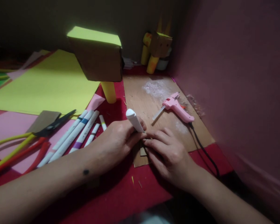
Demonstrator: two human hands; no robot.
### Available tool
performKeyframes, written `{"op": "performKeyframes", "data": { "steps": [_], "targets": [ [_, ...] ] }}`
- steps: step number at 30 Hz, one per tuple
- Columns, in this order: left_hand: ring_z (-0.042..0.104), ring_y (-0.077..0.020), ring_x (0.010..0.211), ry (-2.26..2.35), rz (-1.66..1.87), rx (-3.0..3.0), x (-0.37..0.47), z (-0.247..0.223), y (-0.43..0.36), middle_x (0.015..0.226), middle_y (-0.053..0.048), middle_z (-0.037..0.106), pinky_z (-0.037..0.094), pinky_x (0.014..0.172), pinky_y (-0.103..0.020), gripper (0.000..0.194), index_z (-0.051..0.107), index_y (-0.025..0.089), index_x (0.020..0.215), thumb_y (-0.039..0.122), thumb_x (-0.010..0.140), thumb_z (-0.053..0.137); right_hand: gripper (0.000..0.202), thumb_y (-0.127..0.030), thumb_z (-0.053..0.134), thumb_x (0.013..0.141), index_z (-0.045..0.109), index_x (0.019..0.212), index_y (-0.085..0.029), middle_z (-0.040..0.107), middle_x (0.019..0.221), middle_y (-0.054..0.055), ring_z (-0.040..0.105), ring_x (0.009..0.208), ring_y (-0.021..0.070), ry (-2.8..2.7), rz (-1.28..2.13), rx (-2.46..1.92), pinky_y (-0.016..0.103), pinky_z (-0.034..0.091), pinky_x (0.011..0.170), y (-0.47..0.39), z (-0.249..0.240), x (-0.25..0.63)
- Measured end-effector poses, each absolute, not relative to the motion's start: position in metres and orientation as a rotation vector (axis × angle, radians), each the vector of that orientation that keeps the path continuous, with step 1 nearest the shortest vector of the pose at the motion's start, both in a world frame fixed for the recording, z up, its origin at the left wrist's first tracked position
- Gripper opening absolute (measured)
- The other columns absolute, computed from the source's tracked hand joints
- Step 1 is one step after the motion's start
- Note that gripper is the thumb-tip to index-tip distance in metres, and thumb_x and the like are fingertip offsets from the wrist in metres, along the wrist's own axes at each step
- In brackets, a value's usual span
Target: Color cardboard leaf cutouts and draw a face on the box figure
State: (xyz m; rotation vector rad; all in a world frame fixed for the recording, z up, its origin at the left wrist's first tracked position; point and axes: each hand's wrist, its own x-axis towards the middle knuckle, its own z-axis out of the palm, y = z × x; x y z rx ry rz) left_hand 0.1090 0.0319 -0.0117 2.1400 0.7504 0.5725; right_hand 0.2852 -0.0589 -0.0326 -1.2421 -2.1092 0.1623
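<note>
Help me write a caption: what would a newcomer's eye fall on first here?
Probably the bright yellow paper at left and the yellow-topped cardboard shape rising near its right edge. Next might come the pink glue gun, lying on the cardboard sheet right of centre, then the white marker in the left hand, near the middle.

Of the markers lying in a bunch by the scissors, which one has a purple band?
The third marker from the left. Only it shows purple; the two left of it have blue bands, and the slimmer one to its right a dark one.
</note>
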Motion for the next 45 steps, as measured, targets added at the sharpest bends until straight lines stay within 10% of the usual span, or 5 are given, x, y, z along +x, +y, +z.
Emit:
{"op": "performKeyframes", "data": {
  "steps": [45],
  "targets": [
    [0.061, -0.0132, 0.066, 0.732, 0.631, 2.155, 0.1106, -0.0122, 0.0340, 0.071, 0.002, 0.063, 0.048, 0.063, -0.025, 0.016, 0.057, 0.019, 0.079, 0.024, 0.094, 0.053, 0.018, -0.006, 0.055, 0.096, 0.073, 0.095, -0.007, 0.076, 0.099, 0.016, 0.066, 0.089, 0.0250, -2.123, 0.155, -1.231, 0.042, 0.056, 0.080, -0.0583, -0.0341, 0.2850]
  ]
}}
